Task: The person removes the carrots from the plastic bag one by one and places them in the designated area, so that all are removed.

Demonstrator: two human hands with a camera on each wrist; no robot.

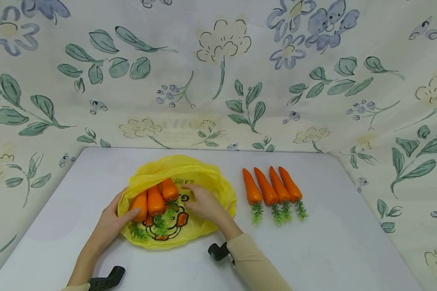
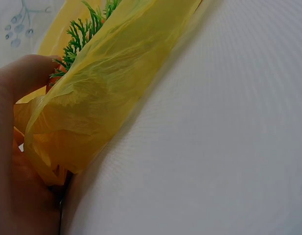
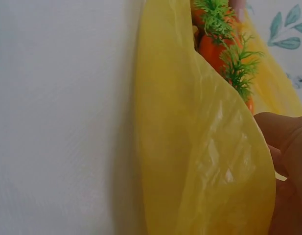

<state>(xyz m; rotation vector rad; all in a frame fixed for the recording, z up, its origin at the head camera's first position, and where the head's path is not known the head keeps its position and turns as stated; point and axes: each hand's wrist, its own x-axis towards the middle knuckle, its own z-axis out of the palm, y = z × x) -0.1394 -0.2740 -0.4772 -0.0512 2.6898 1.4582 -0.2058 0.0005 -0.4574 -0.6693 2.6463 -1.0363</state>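
A yellow plastic bag (image 1: 200,226) lies on the table with its mouth spread, and three toy carrots (image 1: 155,201) with green tops rest in it side by side. My left hand (image 1: 111,218) grips the bag's left side, its thumb over the leftmost carrot; the bag hides its other fingers. In the left wrist view that thumb touches the carrot beside its green top (image 2: 82,41). My right hand (image 1: 205,204) reaches into the bag's right part, fingers apart from the carrots and holding nothing visible. The bag's wall (image 3: 209,161) partly covers it in the right wrist view.
Right of the bag, several more toy carrots (image 1: 271,190) lie in a row on the white table (image 1: 331,242), tips toward the back. A floral cloth (image 1: 204,81) hangs behind the table and along its sides.
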